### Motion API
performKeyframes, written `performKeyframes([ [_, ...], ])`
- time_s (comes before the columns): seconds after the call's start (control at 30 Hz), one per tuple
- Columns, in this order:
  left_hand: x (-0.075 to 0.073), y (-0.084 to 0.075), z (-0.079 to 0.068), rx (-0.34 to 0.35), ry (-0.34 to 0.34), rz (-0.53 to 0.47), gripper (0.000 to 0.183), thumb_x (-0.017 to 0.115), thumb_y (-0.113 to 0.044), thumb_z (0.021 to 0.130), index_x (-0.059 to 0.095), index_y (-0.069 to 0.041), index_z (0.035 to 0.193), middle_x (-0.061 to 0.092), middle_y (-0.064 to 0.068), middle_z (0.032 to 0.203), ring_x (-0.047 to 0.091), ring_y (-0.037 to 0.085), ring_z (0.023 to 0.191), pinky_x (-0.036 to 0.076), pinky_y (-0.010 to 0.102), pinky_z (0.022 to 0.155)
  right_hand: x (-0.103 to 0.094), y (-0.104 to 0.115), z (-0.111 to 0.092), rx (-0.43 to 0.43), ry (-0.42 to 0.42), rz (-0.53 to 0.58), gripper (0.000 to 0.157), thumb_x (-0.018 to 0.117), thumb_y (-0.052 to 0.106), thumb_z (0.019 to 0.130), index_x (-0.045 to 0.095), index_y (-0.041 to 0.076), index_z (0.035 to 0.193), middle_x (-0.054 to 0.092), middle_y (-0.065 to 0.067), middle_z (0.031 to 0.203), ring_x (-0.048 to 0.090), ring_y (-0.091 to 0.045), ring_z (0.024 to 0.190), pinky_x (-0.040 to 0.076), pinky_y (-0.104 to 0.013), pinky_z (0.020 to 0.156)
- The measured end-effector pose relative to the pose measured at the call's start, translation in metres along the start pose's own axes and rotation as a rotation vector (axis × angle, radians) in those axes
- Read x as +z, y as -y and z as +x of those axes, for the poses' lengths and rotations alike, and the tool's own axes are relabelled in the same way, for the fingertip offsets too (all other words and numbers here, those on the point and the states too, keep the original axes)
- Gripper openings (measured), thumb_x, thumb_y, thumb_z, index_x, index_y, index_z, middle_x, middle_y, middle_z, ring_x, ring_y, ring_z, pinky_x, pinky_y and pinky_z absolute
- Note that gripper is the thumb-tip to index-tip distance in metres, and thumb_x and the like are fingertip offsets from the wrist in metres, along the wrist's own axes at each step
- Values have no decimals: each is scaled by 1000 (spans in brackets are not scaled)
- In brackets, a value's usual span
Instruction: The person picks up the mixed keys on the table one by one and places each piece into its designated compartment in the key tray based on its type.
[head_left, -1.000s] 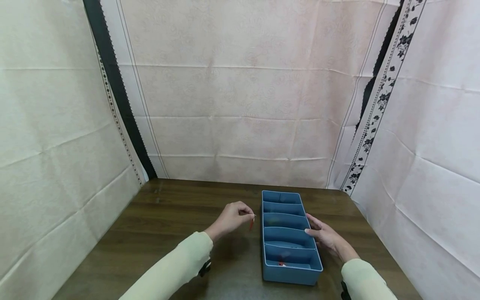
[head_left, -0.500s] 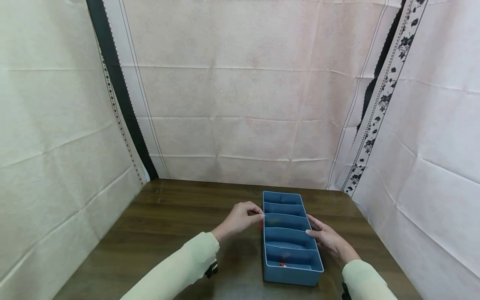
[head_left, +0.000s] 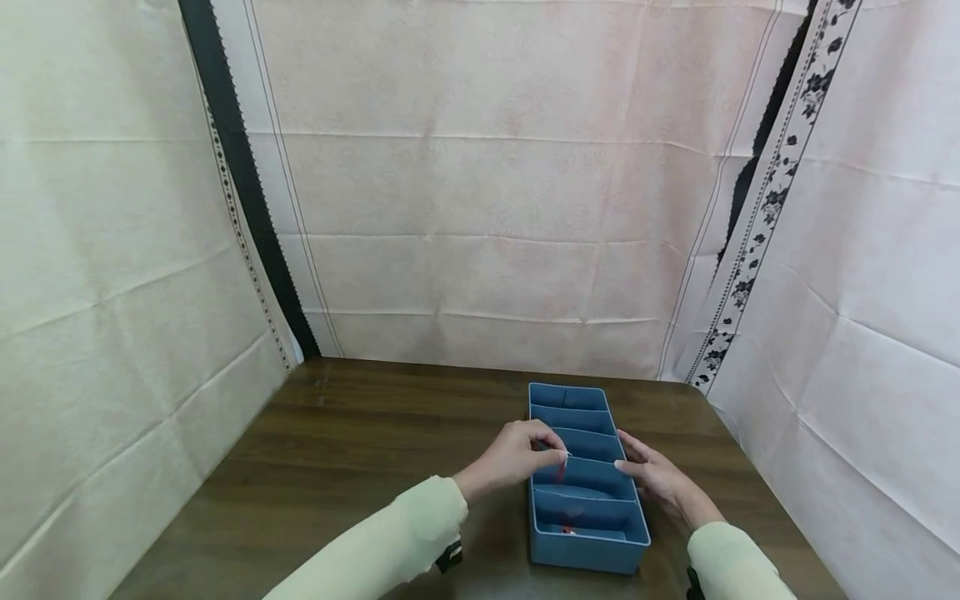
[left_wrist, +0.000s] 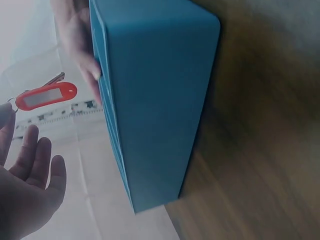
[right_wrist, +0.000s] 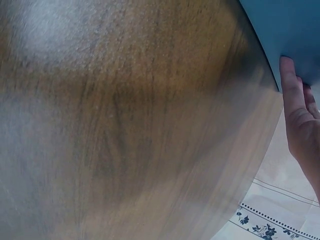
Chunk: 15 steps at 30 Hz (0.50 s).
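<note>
In the head view my left hand (head_left: 517, 457) is over the blue divided storage box (head_left: 588, 553), around its middle compartments. It pinches the ring of a red key tag (left_wrist: 47, 96) between thumb and finger, with the other fingers spread in the left wrist view. A metal key (left_wrist: 56, 78) on the same ring shows behind the tag. My right hand (head_left: 663, 483) rests at the box's right side. Its thumb touches the rim, and straight fingers (right_wrist: 292, 90) lie along the outer wall.
A small red and white item (head_left: 567, 530) lies in the box's front compartment. The box stands on a brown wood-grain table (head_left: 360, 442). Pale cloth (head_left: 480, 183) hangs behind the table and on both sides.
My left hand has moved right with the key and red tag, from left of the box to above it. My right hand has stayed at the box's side.
</note>
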<state>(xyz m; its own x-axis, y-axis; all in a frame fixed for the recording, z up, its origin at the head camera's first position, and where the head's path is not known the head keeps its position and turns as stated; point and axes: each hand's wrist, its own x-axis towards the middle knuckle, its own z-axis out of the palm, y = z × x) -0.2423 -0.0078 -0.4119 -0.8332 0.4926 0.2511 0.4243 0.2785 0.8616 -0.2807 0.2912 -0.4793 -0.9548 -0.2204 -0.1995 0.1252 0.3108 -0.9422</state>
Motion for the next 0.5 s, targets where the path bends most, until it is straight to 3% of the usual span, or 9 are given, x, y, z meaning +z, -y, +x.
performKeyframes([
  [0.33,34,-1,5,59,117,68,8,72,-26,93,76,-20,92,64,-15,90,56,2,86,49,23,75,-1,0,-1,-5,3,2,70,55,20,102,15,16,160,17,-28,159,29,-54,137,34,-69,100],
  [0.5,42,2,7,72,177,119,10,71,-26,94,78,-20,94,63,-17,91,55,-1,86,47,21,75,-2,0,1,3,19,18,67,52,16,103,16,15,159,19,-28,158,27,-54,138,34,-69,99],
])
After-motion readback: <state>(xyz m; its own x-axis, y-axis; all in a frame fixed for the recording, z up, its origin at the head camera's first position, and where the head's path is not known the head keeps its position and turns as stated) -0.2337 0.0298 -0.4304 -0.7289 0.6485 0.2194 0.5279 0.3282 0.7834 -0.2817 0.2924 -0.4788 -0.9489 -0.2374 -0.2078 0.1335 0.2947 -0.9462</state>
